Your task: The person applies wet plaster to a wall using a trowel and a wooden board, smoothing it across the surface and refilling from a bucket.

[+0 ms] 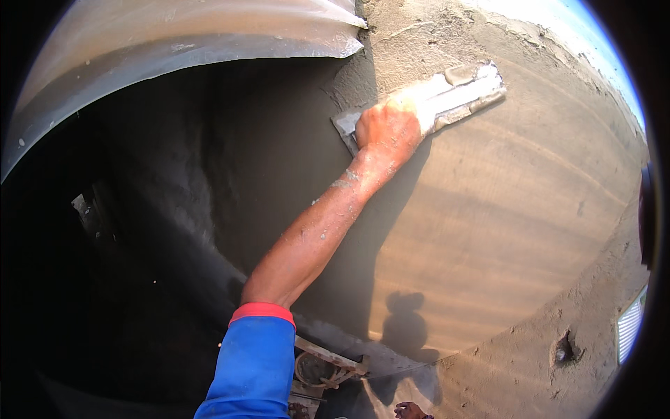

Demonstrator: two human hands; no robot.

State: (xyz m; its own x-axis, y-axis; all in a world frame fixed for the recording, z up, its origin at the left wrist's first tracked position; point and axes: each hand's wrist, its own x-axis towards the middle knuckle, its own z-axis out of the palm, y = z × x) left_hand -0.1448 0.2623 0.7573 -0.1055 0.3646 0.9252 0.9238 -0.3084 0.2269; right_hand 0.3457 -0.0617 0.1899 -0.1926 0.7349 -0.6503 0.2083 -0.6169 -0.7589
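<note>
My right hand (388,133) is closed on a pale, mortar-caked plastering trowel (460,91), its long blade lying against the grey plaster wall (502,209). The forearm, spotted with grey splashes, comes up from the lower middle in a blue sleeve with a red cuff. The trowel lies across the border between a rough, freshly coated patch at the top and the smoother curved surface. My left hand is not in view.
A bent, translucent sheet (181,24) overhangs a dark hollow at left. Below are a wooden frame (335,356), a round container (314,368) and another person's small-looking hand (408,410). A hole (564,349) marks the lower right plaster; shadows cross the wall.
</note>
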